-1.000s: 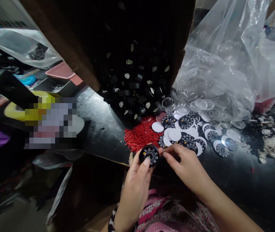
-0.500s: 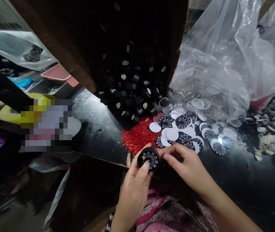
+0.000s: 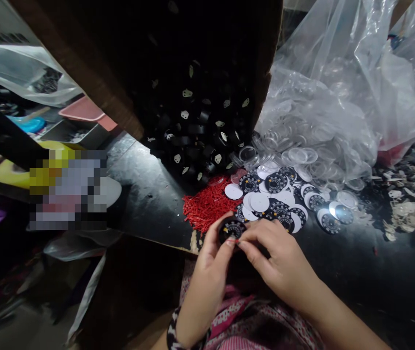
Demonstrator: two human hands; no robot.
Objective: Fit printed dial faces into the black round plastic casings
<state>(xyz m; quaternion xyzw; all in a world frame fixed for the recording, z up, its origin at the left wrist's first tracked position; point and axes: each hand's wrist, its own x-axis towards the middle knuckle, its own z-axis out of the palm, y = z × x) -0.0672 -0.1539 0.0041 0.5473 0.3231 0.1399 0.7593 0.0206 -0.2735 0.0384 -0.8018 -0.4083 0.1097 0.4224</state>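
My left hand (image 3: 209, 270) is wrapped round a black round gauge (image 3: 232, 226) with a numbered dial face, its thumb on the near rim. My right hand (image 3: 278, 255) is closed in a pinch on a small red pointer (image 3: 234, 240), held at the gauge's near edge beside the left thumb. A heap of red pointers (image 3: 209, 206) lies just beyond my hands. To its right are loose dial discs (image 3: 276, 183), some black face up and some showing white backs.
A big open carton (image 3: 119, 112) of black housings (image 3: 194, 129) stands ahead on the black table (image 3: 149, 204). Clear round covers (image 3: 298, 155) spill from a plastic bag (image 3: 324, 92) at the right. Pale flat parts (image 3: 411, 214) lie far right; a yellow tape roll (image 3: 13, 175) sits left.
My right hand has moved left and slightly down, bringing the red pointer to the dial. The gauge has shifted slightly right and up and tilted in my left hand.
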